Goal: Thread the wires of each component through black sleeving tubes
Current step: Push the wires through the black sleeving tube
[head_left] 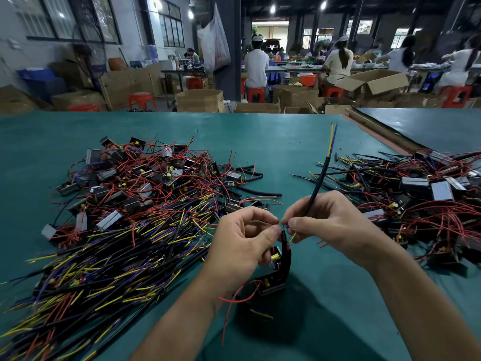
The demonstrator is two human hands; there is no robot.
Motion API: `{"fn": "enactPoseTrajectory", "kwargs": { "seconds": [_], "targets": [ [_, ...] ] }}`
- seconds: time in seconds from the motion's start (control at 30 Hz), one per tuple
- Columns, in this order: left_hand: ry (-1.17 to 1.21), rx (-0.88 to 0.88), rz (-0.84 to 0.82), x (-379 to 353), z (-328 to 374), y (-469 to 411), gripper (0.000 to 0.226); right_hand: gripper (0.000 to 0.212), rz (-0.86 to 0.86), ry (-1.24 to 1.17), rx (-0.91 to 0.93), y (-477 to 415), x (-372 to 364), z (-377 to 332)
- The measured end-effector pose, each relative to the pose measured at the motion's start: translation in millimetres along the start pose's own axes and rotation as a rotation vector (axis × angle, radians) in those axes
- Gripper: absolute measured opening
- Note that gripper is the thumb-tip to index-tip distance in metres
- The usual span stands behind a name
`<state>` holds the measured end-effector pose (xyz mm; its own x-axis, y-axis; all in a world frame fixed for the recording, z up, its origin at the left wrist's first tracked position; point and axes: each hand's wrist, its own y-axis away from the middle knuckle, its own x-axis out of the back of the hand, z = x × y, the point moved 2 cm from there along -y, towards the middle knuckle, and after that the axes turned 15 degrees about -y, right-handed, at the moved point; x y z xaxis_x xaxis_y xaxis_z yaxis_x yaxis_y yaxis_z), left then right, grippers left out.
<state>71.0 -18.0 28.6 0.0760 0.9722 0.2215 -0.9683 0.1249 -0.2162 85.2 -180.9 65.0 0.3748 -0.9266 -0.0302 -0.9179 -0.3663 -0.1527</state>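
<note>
A teal work table (286, 142) was shown; above it a small, light black circuit component (276, 277) was gripped by the left hand (242, 241); a limp black sleeving tube (318, 183), judged best held near its mouth, was pinched by the right hand (330, 222); thin yellow-and-blue wires (331, 139) were seen protruding from its top.

Windows (65, 19): gridded panes, left wall.
Lamps (272, 8): bright spots on dark ceiling.
Stools (141, 99): red plastic, beyond the worktop's (260, 131) far edge.
Boxes (200, 100): open cardboard, floor.

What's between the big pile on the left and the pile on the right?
Head view: the left hand and right hand, holding a component and black sleeving tube, over mostly bare green mat.
</note>
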Motion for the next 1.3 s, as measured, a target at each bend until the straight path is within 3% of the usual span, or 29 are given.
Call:
{"fn": "enactPoseTrajectory", "kwargs": {
  "seconds": [0.1, 0.27, 0.4, 0.53, 0.63, 0.9, 1.3],
  "targets": [
    [-0.077, -0.029, 0.059, 0.9, -1.6, 1.0, 0.012, 0.010, 0.008, 0.001, -0.002, 0.1, 0.7, -0.2],
    [-0.178, -0.097, 0.077, -2.5, 0.6, 4.0, 0.023, 0.030, 0.017, 0.035, 0.005, -0.8, 0.9, 0.7],
    [-0.153, -0.072, 0.063, -3.7, 1.7, 5.3, 0.023, 0.029, 0.050, 0.035, 0.008, -1.9, -0.8, 1.1],
    [-0.046, 0.020, 0.058, -1.7, 0.6, 3.2, 0.008, 0.029, 0.040, 0.025, 0.002, -0.3, -0.9, 0.4],
    [-0.034, 0.048, 0.050, -1.1, -0.5, 2.9, 0.013, 0.027, 0.044, 0.021, 0.000, 0.5, -0.8, -1.0],
    [-0.449, -0.191, 0.225, -4.4, -3.1, 8.6, 0.013, 0.026, 0.056, 0.058, 0.017, 2.8, -3.3, -6.2],
    [-0.273, -0.105, 0.189, -2.1, -0.7, 5.8, 0.012, 0.020, 0.062, 0.091, 0.047, 1.2, -3.3, -4.2]
  ]
}}
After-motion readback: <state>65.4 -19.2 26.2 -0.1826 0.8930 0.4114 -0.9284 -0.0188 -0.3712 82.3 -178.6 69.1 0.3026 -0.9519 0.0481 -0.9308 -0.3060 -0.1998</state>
